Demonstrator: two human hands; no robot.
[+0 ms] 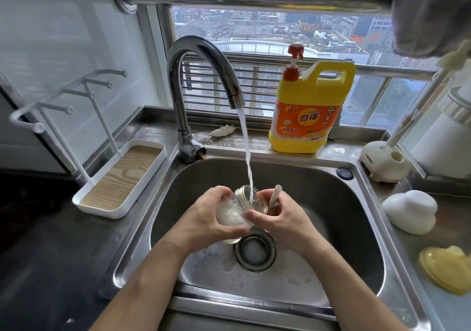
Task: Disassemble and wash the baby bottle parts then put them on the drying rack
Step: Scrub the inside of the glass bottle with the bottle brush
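A clear baby bottle [235, 212] with suds inside is held tilted over the sink [331, 203], its open mouth under the running water from the tap [204, 75]. My left hand [211, 216] wraps around the bottle's body. My right hand [280, 218] touches the bottle's neck with its thumb and grips a white brush handle [275, 195] that sticks up between the fingers. The white drying rack [119, 180] with pegs and a wood-look tray stands on the counter at the left, with nothing on it.
A yellow dish-soap jug [311, 108] stands behind the sink. On the right counter are a white brush holder [384, 162], a white dome-shaped part [410, 210] and a yellow part [446, 269]. The sink drain [254, 251] lies below the hands, with suds around it.
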